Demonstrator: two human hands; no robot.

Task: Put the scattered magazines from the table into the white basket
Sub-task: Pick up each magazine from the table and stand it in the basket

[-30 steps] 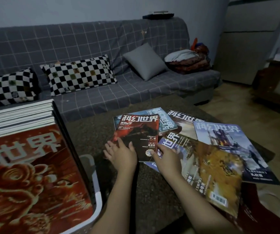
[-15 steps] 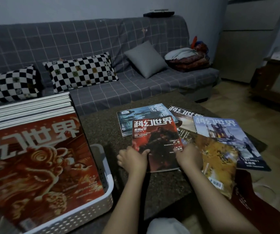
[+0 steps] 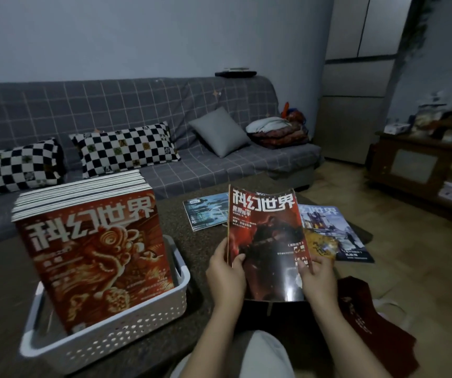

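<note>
A dark red magazine [image 3: 267,241] is held upright above the table edge. My left hand [image 3: 226,271] grips its left edge and my right hand [image 3: 316,276] grips its lower right corner. The white basket [image 3: 126,326] stands at the left on the dark table [image 3: 192,241], holding several upright magazines with a red dragon cover [image 3: 94,257] in front. On the table behind lie a teal magazine [image 3: 205,214], a blue magazine [image 3: 336,233] and a yellow one [image 3: 320,245], partly hidden by the held magazine.
A grey checked sofa [image 3: 165,105] with checkerboard pillows [image 3: 126,148] and a grey cushion [image 3: 219,132] runs behind the table. A dark red bag [image 3: 369,323] lies at the lower right. A wooden cabinet [image 3: 421,165] stands at the far right.
Both hands took hold of the dark red magazine and lifted it off the pile to upright. The camera view has shifted, bringing the basket fully into sight.
</note>
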